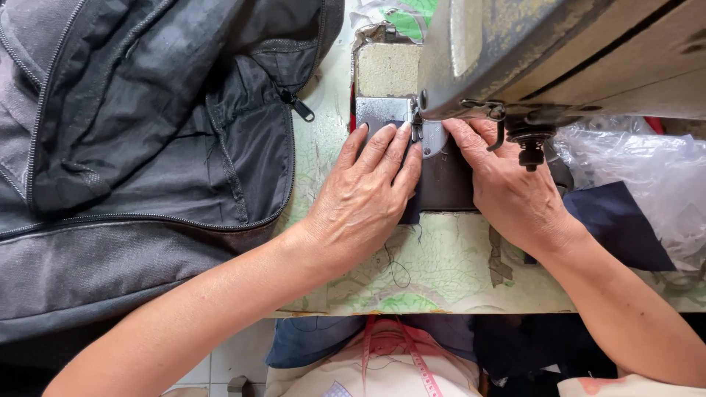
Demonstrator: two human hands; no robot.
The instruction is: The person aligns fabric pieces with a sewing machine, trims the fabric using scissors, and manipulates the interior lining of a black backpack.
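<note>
Head view: a dark fabric piece (441, 184) is pressed flat at centre frame under the sewing machine head (559, 59) by the left hand (368, 195) and right hand (507, 187), fingers spread, nothing gripped. Fingertips (456, 129) lie just beside the presser foot (419, 132); a slip could bring them under the needle, or skew the seam.

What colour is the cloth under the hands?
Dark navy blue cloth, seen best in the head view.

dark navy fabric piece (618, 220), flat on sewing table, edge under machine foot, mostly hidden
</note>
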